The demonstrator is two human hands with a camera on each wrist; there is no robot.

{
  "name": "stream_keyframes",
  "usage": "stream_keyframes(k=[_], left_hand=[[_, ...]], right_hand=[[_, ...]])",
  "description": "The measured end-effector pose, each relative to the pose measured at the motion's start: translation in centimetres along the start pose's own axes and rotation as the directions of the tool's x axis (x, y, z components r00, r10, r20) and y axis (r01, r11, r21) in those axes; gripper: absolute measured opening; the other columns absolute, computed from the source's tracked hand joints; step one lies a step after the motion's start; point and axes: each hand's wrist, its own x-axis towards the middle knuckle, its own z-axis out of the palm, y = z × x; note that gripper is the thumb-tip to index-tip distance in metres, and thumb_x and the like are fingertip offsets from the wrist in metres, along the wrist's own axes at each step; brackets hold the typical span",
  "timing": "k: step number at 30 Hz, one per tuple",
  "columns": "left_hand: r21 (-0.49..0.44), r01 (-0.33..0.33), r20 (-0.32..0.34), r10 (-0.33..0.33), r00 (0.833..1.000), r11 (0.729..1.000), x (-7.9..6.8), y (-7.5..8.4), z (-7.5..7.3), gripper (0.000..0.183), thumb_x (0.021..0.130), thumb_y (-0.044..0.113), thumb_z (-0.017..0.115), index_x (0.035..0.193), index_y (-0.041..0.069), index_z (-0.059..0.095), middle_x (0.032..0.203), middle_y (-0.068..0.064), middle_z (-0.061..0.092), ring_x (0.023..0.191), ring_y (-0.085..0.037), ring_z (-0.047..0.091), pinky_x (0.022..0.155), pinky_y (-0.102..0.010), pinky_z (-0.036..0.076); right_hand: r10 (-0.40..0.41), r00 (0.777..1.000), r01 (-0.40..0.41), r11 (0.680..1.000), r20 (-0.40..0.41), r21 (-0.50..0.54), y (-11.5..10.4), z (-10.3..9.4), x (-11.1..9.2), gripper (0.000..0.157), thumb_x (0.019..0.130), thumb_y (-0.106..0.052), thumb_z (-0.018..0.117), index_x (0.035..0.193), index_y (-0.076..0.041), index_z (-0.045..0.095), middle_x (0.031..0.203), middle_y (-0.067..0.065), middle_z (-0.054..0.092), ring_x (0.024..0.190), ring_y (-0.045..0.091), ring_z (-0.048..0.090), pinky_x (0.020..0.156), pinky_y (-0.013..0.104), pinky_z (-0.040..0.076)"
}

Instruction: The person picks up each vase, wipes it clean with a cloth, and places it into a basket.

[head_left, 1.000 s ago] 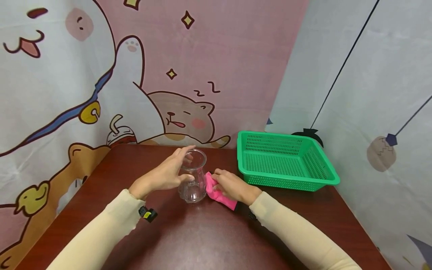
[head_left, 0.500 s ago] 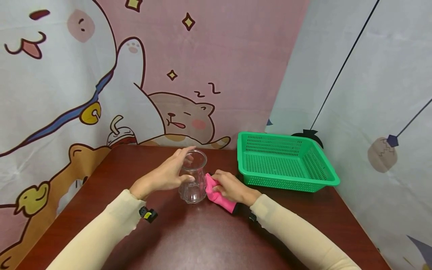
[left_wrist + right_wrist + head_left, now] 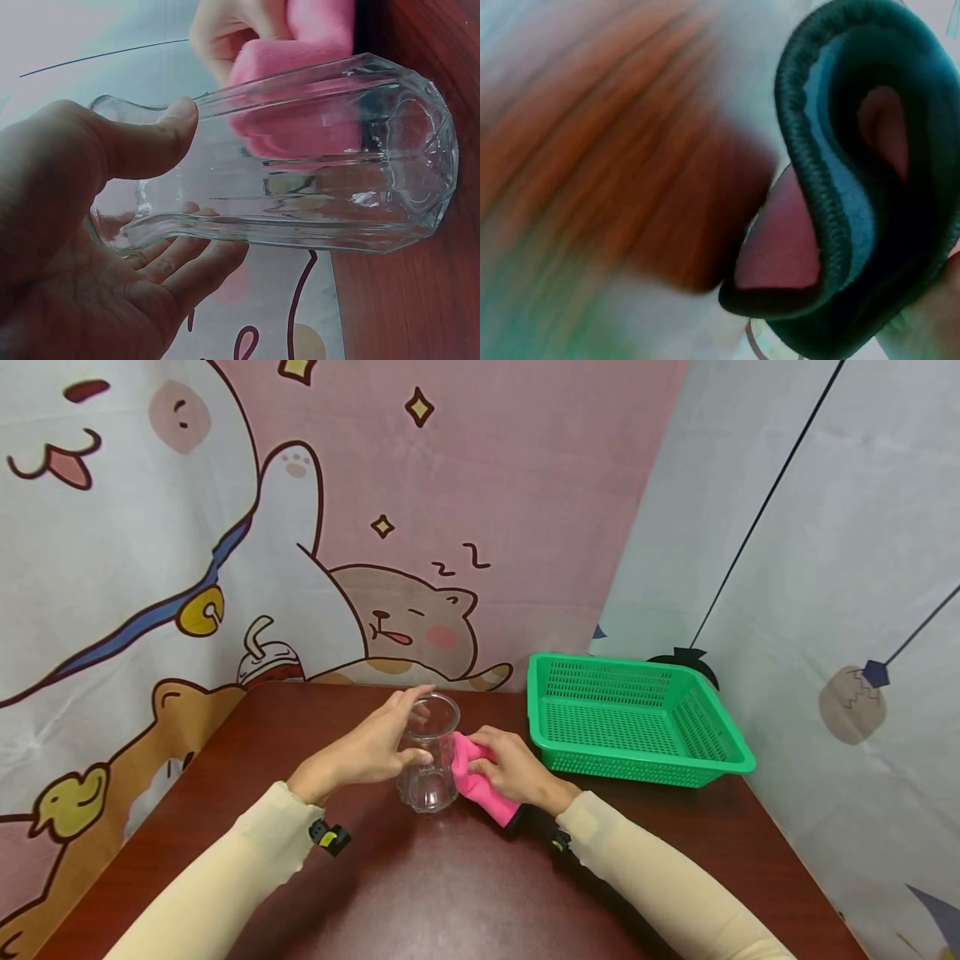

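Observation:
A clear glass vase [image 3: 429, 789] with a flared rim and faceted base stands upright on the table. My left hand [image 3: 367, 745] holds it near the neck; in the left wrist view the thumb lies across one side of the glass vase [image 3: 405, 157] and the fingers go round the other. My right hand [image 3: 519, 768] grips a bunched pink cloth [image 3: 480, 789] and presses it to the vase's right side. Through the glass the pink shows in the left wrist view. Close up in the right wrist view, the cloth's black stitched edge [image 3: 810, 150] is folded into a loop.
A green perforated plastic basket [image 3: 630, 760] stands at the back right of the dark red-brown table [image 3: 450, 893]. A cartoon-printed curtain [image 3: 525, 510] hangs behind the table and along both sides. Both wrists carry small black camera straps.
My right hand and the pink cloth shift slightly down, then up along the vase's side, and the cloth's lower end swings a little left. The left hand and vase keep still.

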Motion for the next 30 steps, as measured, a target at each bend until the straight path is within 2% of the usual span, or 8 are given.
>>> stream_keyframes(k=[9,15,21,26,30], left_hand=[[0.012,-0.008,-0.005,0.008,1.000,1.000,0.1,0.1,0.0,0.101,0.103,0.009,0.089,0.182,0.008,0.026,0.156,-0.025,0.060,0.147,-0.042,0.068,0.120,-0.064,0.059],[0.013,-0.018,-0.007,0.018,1.000,1.000,0.2,0.0,0.1,0.102,0.102,0.008,0.090,0.181,0.006,0.027,0.155,-0.026,0.061,0.146,-0.042,0.068,0.121,-0.063,0.059],[0.014,-0.025,-0.001,0.025,1.000,1.000,0.1,0.1,0.1,0.101,0.102,0.009,0.090,0.181,0.005,0.027,0.156,-0.026,0.060,0.147,-0.042,0.068,0.121,-0.062,0.060],[0.009,-0.020,0.002,0.020,1.000,1.000,0.1,0.1,0.2,0.101,0.102,0.007,0.090,0.181,0.005,0.026,0.157,-0.026,0.059,0.147,-0.042,0.068,0.121,-0.062,0.060],[0.008,-0.019,0.001,0.019,1.000,1.000,0.0,0.1,0.1,0.101,0.102,0.007,0.090,0.181,0.005,0.027,0.157,-0.028,0.057,0.146,-0.044,0.069,0.122,-0.063,0.058]], right_hand=[[-0.011,0.992,0.020,0.997,-0.130,0.071,-1.1,-0.7,0.9,0.036,0.104,-0.007,0.087,0.140,-0.010,0.082,0.125,0.005,0.082,0.109,0.017,0.075,0.099,0.037,0.067],[0.049,0.980,-0.014,0.984,-0.194,0.179,-1.9,-0.9,1.3,0.035,0.106,-0.005,0.083,0.141,-0.010,0.081,0.126,0.006,0.081,0.111,0.019,0.075,0.102,0.037,0.068],[0.113,0.965,-0.040,0.956,-0.235,0.292,-2.4,-1.1,1.5,0.038,0.107,0.002,0.076,0.144,-0.009,0.079,0.130,0.009,0.080,0.113,0.021,0.074,0.103,0.030,0.065],[0.129,0.951,-0.018,0.930,-0.281,0.366,-2.6,-1.1,1.7,0.042,0.108,0.005,0.072,0.148,-0.006,0.076,0.137,0.014,0.082,0.117,0.026,0.078,0.106,0.028,0.064],[0.156,0.950,-0.012,0.883,-0.271,0.468,-2.8,-0.9,1.9,0.047,0.107,0.009,0.069,0.152,-0.002,0.068,0.147,0.018,0.078,0.132,0.029,0.075,0.113,0.021,0.059]])
